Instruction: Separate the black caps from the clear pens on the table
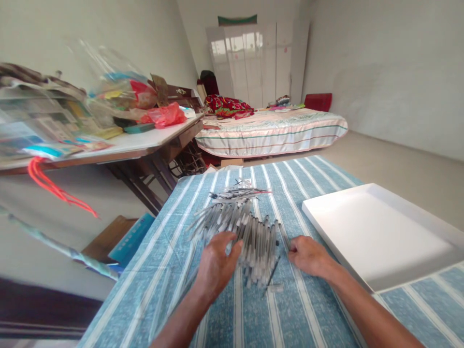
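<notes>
A heap of slim, clear pens with grey and black parts (259,241) lies on the blue-and-white striped cloth in front of me. At the heap's near left edge is my left hand (219,261), its thumb and forefinger apart and touching the pens. My right hand (308,256) is closed to the right of the heap. A single pen (284,236) sticks out from its curled fingertips, slanting towards the heap. Beyond the pens lies a looser pile of thin dark refills (237,194). One dark thin stick (271,275) lies across the heap's near right side.
A shallow white box lid (391,237) lies on the striped cloth (145,290) at right. On the left stands a cluttered side table (145,145) with plastic bags and a dangling red cord (60,186). A bed (271,133) and a white wardrobe (253,67) are behind.
</notes>
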Demonstrator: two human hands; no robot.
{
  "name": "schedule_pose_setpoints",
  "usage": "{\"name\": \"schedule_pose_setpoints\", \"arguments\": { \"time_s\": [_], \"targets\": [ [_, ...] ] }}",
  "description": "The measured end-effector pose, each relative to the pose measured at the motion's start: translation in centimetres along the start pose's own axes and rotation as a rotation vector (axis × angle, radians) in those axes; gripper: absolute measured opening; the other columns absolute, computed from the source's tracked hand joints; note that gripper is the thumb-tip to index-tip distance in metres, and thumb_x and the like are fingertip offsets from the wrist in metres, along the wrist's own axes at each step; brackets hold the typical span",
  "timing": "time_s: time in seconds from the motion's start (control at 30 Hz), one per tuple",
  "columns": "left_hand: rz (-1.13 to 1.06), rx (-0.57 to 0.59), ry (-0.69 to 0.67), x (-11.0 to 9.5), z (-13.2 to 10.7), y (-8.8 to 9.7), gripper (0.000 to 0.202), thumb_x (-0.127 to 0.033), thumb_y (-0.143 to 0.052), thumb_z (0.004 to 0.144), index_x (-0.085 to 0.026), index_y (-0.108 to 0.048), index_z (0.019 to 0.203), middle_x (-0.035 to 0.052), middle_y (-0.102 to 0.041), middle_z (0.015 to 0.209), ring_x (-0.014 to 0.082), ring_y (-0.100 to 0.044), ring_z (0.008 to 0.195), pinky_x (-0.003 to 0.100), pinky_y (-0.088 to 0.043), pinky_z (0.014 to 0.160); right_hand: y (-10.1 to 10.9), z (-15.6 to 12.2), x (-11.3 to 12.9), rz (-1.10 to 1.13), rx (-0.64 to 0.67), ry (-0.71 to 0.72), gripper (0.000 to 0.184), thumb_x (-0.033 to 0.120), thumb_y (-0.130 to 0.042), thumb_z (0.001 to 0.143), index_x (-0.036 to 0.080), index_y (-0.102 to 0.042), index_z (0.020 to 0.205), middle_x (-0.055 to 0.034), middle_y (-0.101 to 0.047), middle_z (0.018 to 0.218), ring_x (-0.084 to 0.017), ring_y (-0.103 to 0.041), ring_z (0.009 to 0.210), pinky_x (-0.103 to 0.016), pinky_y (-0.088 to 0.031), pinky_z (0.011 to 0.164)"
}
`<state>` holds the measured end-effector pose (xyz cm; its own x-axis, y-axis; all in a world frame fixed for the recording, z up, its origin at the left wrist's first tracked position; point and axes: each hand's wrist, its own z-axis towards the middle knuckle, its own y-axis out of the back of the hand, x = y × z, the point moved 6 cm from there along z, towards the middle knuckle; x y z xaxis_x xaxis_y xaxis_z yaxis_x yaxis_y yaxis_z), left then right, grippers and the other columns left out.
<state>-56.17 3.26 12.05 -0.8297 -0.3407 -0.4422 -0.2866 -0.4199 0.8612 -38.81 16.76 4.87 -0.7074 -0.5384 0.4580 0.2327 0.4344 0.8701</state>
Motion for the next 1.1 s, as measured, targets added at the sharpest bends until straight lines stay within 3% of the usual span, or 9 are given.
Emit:
{"name": "schedule_pose_setpoints", "arguments": {
  "time_s": [0.1, 0.2, 0.33, 0.4, 0.47, 0.6, 0.77, 0.93, 1.1],
  "targets": [
    [-0.294, 0.071, 0.055, -1.4, -3.2, -0.6, 0.021, -0.036, -0.052, 0.075, -0.02, -0.064, 0.083, 0.0049, -0.066, 0.086, 0.02, -0.061, 0.078, 0.029, -0.047, 0.071, 0.6, 0.1, 0.0, 0.038, -0.022, -0.005, 0.013, 0.016, -0.05, 0.068, 0.015, -0.06, 0.06, -0.0048, -0.063, 0.061, -0.017, -0.058, 0.062, -0.021, -0.029, 0.049],
    [-0.592, 0.121, 0.26, -1.6, -5.0, -1.5, 0.022, -0.036, -0.058, 0.071, -0.021, -0.064, 0.086, 0.0036, -0.067, 0.08, 0.0205, -0.062, 0.075, 0.029, -0.049, 0.065, 1.6, -0.7, 1.1, 0.089, -0.07, 0.017, 0.014, 0.016, -0.045, 0.071, 0.016, -0.057, 0.063, -0.0018, -0.059, 0.059, -0.013, -0.055, 0.058, -0.02, -0.03, 0.048],
    [-1.123, 0.106, 0.507, -2.1, -5.9, -2.6, 0.041, -0.04, -0.061, 0.069, -0.017, -0.059, 0.103, 0.0082, -0.067, 0.092, 0.0237, -0.062, 0.088, 0.033, -0.051, 0.071, 1.1, -3.3, 6.1, 0.458, -0.008, 0.261, 0.013, 0.013, -0.043, 0.071, 0.018, -0.045, 0.06, 0.0055, -0.046, 0.049, -0.008, -0.045, 0.046, -0.017, -0.028, 0.043],
    [-1.374, 0.063, 0.561, -2.6, -5.9, -2.9, 0.038, -0.039, -0.06, 0.071, -0.014, -0.059, 0.099, 0.0101, -0.068, 0.09, 0.023, -0.063, 0.086, 0.035, -0.049, 0.077, 0.2, -4.9, 9.0, 0.68, 0.058, 0.388, 0.016, 0.011, -0.046, 0.067, 0.018, -0.039, 0.055, 0.0072, -0.04, 0.048, -0.006, -0.04, 0.044, -0.016, -0.026, 0.042],
    [-1.523, -0.006, 0.599, -2.8, -5.8, -2.9, 0.029, -0.037, -0.059, 0.072, -0.014, -0.059, 0.089, 0.0096, -0.068, 0.083, 0.0219, -0.064, 0.08, 0.037, -0.049, 0.077, -1.0, -5.8, 10.6, 0.887, 0.099, 0.376, 0.017, 0.011, -0.047, 0.068, 0.019, -0.037, 0.056, 0.0082, -0.037, 0.046, -0.005, -0.037, 0.04, -0.015, -0.025, 0.039],
    [-1.484, -0.161, 0.673, -2.5, -5.7, -2.2, 0.02, -0.034, -0.058, 0.074, -0.016, -0.055, 0.081, 0.0072, -0.068, 0.077, 0.0202, -0.065, 0.077, 0.034, -0.05, 0.075, -4.0, -6.5, 11.6, 1.165, 0.262, 0.238, 0.023, 0.029, -0.043, 0.081, 0.018, -0.043, 0.061, 0.0081, -0.042, 0.038, -0.005, -0.035, 0.03, -0.015, -0.026, 0.032],
    [-1.501, -0.14, 0.665, -2.5, -5.2, -1.4, 0.017, -0.033, -0.055, 0.076, -0.018, -0.055, 0.083, -0.0018, -0.059, 0.062, 0.0113, -0.058, 0.052, 0.026, -0.05, 0.059, -6.1, -6.9, 12.0, 1.302, 0.348, 0.211, 0.039, 0.054, -0.041, 0.081, 0.017, -0.045, 0.07, 0.0066, -0.05, 0.038, -0.005, -0.036, 0.025, -0.013, -0.025, 0.027],
    [-1.617, -0.166, 0.661, -2.0, -4.5, -0.7, 0.013, -0.025, -0.059, 0.073, -0.015, -0.054, 0.077, -0.0061, -0.046, 0.054, 0.0028, -0.036, 0.036, 0.017, -0.039, 0.039, -6.6, -7.3, 13.2, 1.38, 0.408, 0.147, 0.038, 0.055, -0.043, 0.08, 0.018, -0.044, 0.075, 0.008, -0.048, 0.033, -0.005, -0.032, 0.021, -0.012, -0.021, 0.023],
    [-1.702, -0.255, 0.666, -1.4, -3.8, 0.3, 0.004, -0.016, -0.052, 0.077, -0.013, -0.052, 0.074, -0.0046, -0.043, 0.054, 0.002, -0.032, 0.035, 0.013, -0.027, 0.032, -5.1, -7.0, 14.0, 1.391, 0.386, 0.143, 0.034, 0.05, -0.048, 0.079, 0.018, -0.044, 0.068, 0.0101, -0.041, 0.03, -0.003, -0.026, 0.021, -0.012, -0.015, 0.023]
  ]
}}
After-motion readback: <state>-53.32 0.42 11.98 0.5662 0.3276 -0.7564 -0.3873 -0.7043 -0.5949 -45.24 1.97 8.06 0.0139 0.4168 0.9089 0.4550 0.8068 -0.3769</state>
